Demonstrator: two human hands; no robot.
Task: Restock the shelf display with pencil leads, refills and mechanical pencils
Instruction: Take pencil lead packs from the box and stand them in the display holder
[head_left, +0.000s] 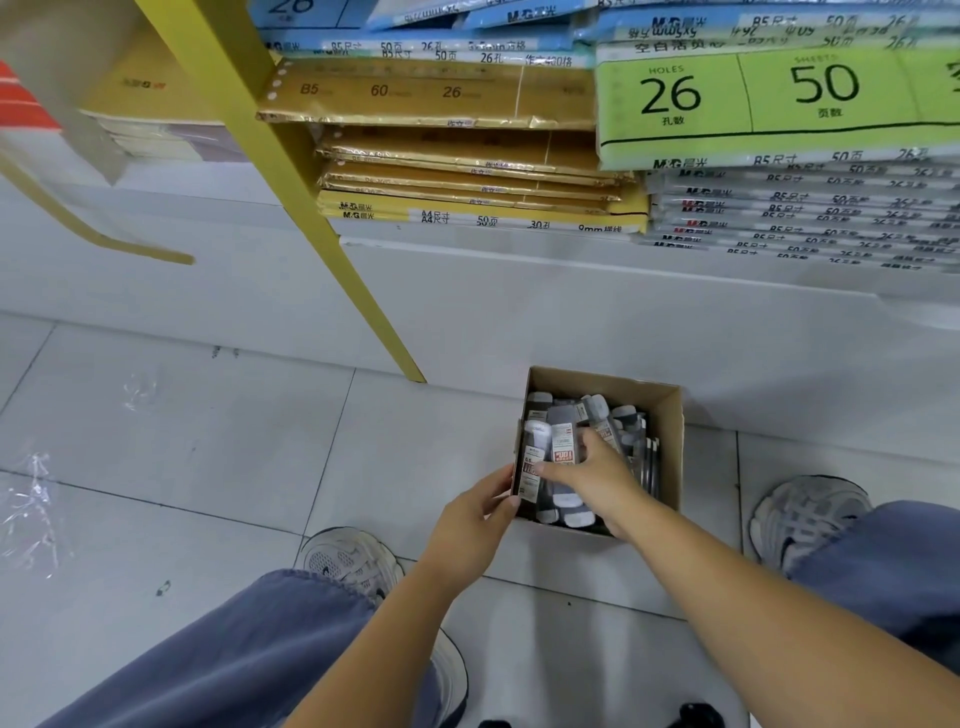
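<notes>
A small open cardboard box (670, 452) stands on the tiled floor between my feet, at the foot of the shelf. It is full of several grey-and-white packs of pencil leads (618, 415). My right hand (592, 478) reaches into the box and pinches a few lead packs (558, 447) between thumb and fingers. My left hand (480, 512) grips the box's near left wall, thumb toward the inside.
Low shelves hold stacks of loose-leaf paper: brown and yellow packs (467, 161), a green pack (779, 104), grey packs (805, 213). A yellow slanted post (332, 244) runs down to the floor left of the box. Plastic wrap scraps (31, 509) lie at left. My shoes (353, 561) flank the box.
</notes>
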